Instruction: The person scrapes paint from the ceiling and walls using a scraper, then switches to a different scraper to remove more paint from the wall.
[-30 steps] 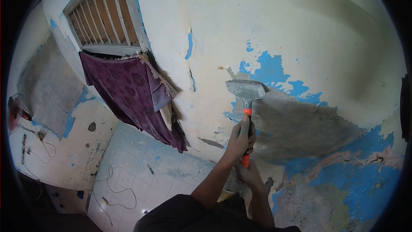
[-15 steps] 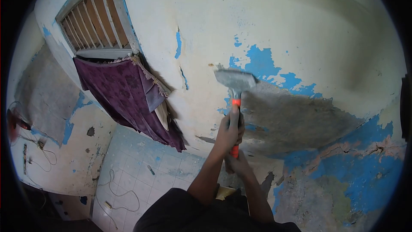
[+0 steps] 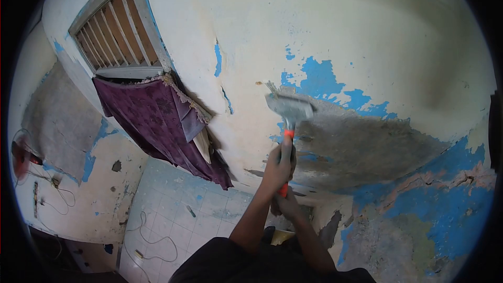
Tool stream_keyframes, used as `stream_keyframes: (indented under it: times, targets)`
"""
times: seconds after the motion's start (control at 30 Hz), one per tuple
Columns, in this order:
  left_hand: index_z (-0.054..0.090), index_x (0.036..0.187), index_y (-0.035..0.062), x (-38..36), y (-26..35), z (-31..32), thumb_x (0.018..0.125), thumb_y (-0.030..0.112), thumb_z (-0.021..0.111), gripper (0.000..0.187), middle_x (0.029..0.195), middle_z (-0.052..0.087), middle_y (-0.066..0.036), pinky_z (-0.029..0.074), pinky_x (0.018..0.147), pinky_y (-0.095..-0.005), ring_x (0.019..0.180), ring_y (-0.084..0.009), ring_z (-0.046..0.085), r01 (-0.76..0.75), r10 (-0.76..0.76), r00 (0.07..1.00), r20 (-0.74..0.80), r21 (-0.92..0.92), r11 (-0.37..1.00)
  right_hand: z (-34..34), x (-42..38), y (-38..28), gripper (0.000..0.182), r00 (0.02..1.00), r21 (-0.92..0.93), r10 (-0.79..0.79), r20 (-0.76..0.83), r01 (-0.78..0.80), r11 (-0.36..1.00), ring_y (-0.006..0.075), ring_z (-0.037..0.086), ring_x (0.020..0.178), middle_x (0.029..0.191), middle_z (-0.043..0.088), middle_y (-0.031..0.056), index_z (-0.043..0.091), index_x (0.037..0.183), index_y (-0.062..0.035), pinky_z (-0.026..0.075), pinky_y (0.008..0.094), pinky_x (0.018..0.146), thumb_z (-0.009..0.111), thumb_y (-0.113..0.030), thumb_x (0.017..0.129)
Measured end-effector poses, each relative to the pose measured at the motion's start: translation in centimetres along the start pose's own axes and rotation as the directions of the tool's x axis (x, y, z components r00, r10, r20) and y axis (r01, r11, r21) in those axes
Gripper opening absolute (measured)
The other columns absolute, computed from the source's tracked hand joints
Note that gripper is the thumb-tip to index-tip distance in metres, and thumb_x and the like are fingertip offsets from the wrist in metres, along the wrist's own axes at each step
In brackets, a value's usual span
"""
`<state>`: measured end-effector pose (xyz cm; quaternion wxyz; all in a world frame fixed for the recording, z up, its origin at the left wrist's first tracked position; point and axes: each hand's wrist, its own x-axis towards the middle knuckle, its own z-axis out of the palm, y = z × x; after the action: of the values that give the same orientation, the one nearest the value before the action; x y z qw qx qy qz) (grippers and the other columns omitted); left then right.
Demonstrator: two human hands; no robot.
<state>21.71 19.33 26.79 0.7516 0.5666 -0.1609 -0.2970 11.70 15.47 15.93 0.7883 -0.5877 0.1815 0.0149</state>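
A wide metal wall scraper (image 3: 290,109) with an orange and dark handle is held up against the wall. My left hand (image 3: 279,165) is closed around the upper handle, just below the blade, with the thumb along it. Lower down, my right hand (image 3: 288,204) grips the handle's end. The blade lies near the upper left edge of a bare grey plaster patch (image 3: 367,147). Blue paint (image 3: 319,76) shows above that patch, where the cream wall coat (image 3: 251,31) has come off.
A purple cloth (image 3: 152,115) hangs below a barred window (image 3: 118,31) on the left. A cord (image 3: 157,257) and a small object (image 3: 190,211) lie on the tiled floor (image 3: 173,225). A fan (image 3: 22,154) stands at far left. Cracked blue plaster (image 3: 408,209) covers the lower right wall.
The scraper and both hands have shifted slightly down along the wall, and the blade is a little more tilted. The view has moved slightly. Both hands keep their grip.
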Motion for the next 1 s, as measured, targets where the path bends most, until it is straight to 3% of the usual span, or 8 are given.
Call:
stream_keyframes:
  times: [0.07, 0.2, 0.33, 0.43, 0.57, 0.67, 0.83, 1.0]
  targets:
    - [0.042, 0.072, 0.0106, 0.4, 2.5, 0.3, 0.098, 0.055, 0.036, 0.052, 0.052, 0.037, 0.004, 0.028, 0.037, -0.0229, 0.04, -0.0054, 0.033, -0.061, 0.061, 0.998, 0.004, -0.068, 0.996, 0.5, 0.2, -3.9, 0.047, 0.998, -0.141, -0.054, -0.046, 0.047, 0.989, 0.0125, 0.045, 0.036, 0.044, 0.047, 0.0042, 0.05, 0.058, -0.0046, 0.031, 0.0288, 0.037, 0.057, -0.036, 0.093]
    - [0.039, 0.069, 0.0121, 0.2, 0.1, 1.2, 0.098, 0.056, 0.034, 0.053, 0.05, 0.031, 0.006, 0.021, 0.034, -0.022, 0.038, -0.0035, 0.027, -0.019, 0.018, 0.999, -0.033, -0.045, 0.999, -1.1, -0.2, -1.4, 0.049, 0.999, -0.157, -0.012, -0.037, 0.006, 0.988, 0.0128, 0.047, 0.037, 0.044, 0.048, 0.0037, 0.052, 0.058, -0.0057, 0.033, 0.0288, 0.038, 0.056, -0.04, 0.092]
    - [0.039, 0.07, 0.0125, -0.1, -4.1, 1.1, 0.096, 0.059, 0.036, 0.054, 0.051, 0.034, 0.005, 0.026, 0.036, -0.0228, 0.04, -0.0047, 0.032, 0.122, -0.12, 0.993, 0.022, -0.112, 0.986, -2.6, -1.7, 2.3, 0.034, 0.988, -0.232, 0.101, -0.118, -0.126, 0.964, 0.0132, 0.049, 0.039, 0.051, 0.05, 0.004, 0.048, 0.082, -0.0053, 0.033, 0.0277, 0.036, 0.055, -0.036, 0.095]
    - [0.038, 0.072, 0.0132, -0.3, -4.6, 1.7, 0.097, 0.058, 0.036, 0.052, 0.052, 0.032, 0.006, 0.023, 0.036, -0.0222, 0.04, -0.0036, 0.029, 0.143, -0.129, 0.989, 0.078, -0.207, 0.968, -4.4, -1.9, 2.0, 0.038, 0.981, -0.128, 0.13, -0.143, -0.149, 0.981, 0.0122, 0.048, 0.038, 0.045, 0.049, 0.0037, 0.053, 0.064, -0.0045, 0.034, 0.0285, 0.037, 0.061, -0.031, 0.09]
    - [0.038, 0.075, 0.0143, -0.2, -4.5, 3.8, 0.096, 0.059, 0.036, 0.05, 0.054, 0.029, 0.006, 0.021, 0.035, -0.0221, 0.04, -0.0039, 0.026, 0.165, -0.14, 0.986, 0.093, -0.383, 0.909, -6.8, -4.0, 0.4, 0.035, 0.971, -0.334, 0.126, -0.202, -0.189, 0.923, 0.0109, 0.046, 0.039, 0.051, 0.051, 0.0029, 0.054, 0.076, -0.0029, 0.036, 0.0278, 0.038, 0.061, -0.034, 0.09]
    - [0.038, 0.076, 0.0153, -1.1, -4.9, 6.3, 0.094, 0.064, 0.032, 0.052, 0.053, 0.026, 0.006, 0.021, 0.035, -0.0236, 0.04, -0.0053, 0.023, 0.258, -0.233, 0.966, 0.115, -0.523, 0.812, -9.3, -7.9, -0.3, 0.036, 0.995, -0.014, 0.031, -0.093, -0.033, 0.999, 0.0104, 0.048, 0.044, 0.063, 0.056, 0.0043, 0.056, 0.091, -0.0021, 0.037, 0.0265, 0.04, 0.059, -0.038, 0.091]
    - [0.037, 0.078, 0.0174, -2.1, -4.4, 9.5, 0.093, 0.067, 0.029, 0.053, 0.054, 0.025, 0.006, 0.02, 0.035, -0.0242, 0.04, -0.0071, 0.021, 0.301, -0.166, 0.954, 0.251, -0.796, 0.526, -9.7, -15.8, -6.9, 0.052, 0.969, 0.021, -0.139, -0.203, 0.147, 0.989, 0.0092, 0.051, 0.055, 0.08, 0.059, 0.0065, 0.052, 0.127, 0.0019, 0.039, 0.0237, 0.044, 0.056, -0.036, 0.092]
    - [0.037, 0.079, 0.0176, -2.3, -1.1, 12.0, 0.09, 0.07, 0.031, 0.054, 0.056, 0.025, 0.006, 0.021, 0.036, -0.0238, 0.041, -0.0069, 0.023, 0.224, -0.143, 0.973, 0.181, -0.893, 0.391, -8.5, -18.5, -13.4, 0.046, 0.861, -0.485, -0.307, -0.405, 0.082, 0.871, 0.0082, 0.05, 0.055, 0.07, 0.061, 0.0067, 0.057, 0.125, 0.0035, 0.036, 0.024, 0.046, 0.056, -0.028, 0.092]
